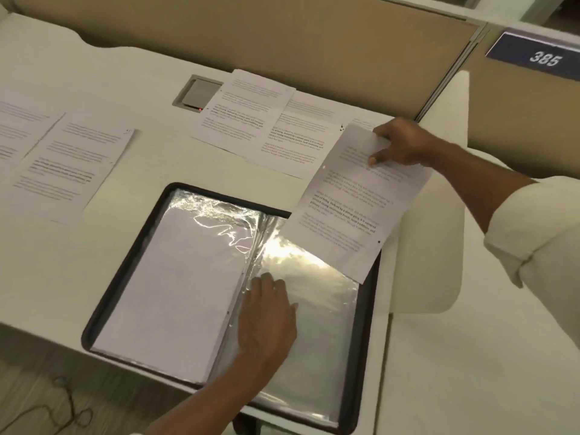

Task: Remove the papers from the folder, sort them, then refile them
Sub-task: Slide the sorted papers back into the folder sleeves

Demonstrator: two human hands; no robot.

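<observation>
I see the left hand (266,312) flat, fingers together, on the open folder's (103,302) clear sleeve (326,334); the right hand (403,144) pinches a printed sheet (357,208), seemingly lifted over the folder's far-right corner; bare desk (150,164) lies leftward

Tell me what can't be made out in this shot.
Head view:
- Print on the held sheet: blurred, unreadable.
- Leftmost desk sheet: cut by the left edge.
- Back-row sheet: mostly hidden by the held sheet and right hand.
- Plastic sleeve under the left hand: glare hides its contents.

Partition (282,42) blocks behind; open desk (78,262) left of folder (364,340)
</observation>
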